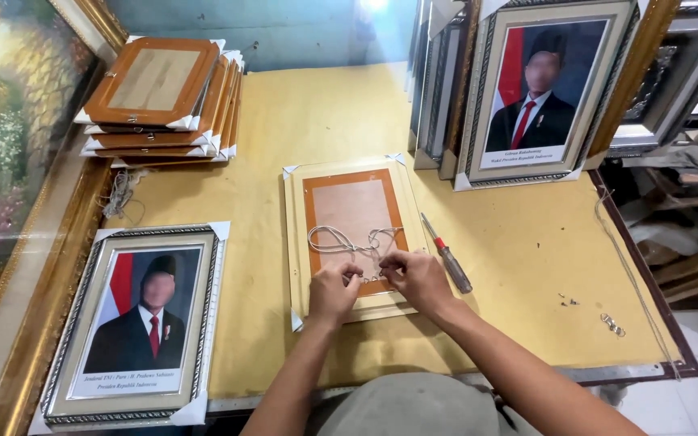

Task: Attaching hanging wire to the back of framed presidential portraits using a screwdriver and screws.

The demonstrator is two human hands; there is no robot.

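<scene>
Pinching thin white cord (347, 241) over the face-down cream wooden frame (355, 236), both hands' grip, left hand (333, 292) and right hand (418, 277), looks tight; slack loops could snag and knot.

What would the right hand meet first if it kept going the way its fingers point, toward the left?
Most likely the left hand, just beside it. The right hand points leftward across the face-down picture frame, both pinching the white cord. Depth is unclear, so they may touch already.

White cord (347, 241) on an orange-brown frame back (355, 211) with cream border, mustard-yellow table (519, 266).
</scene>
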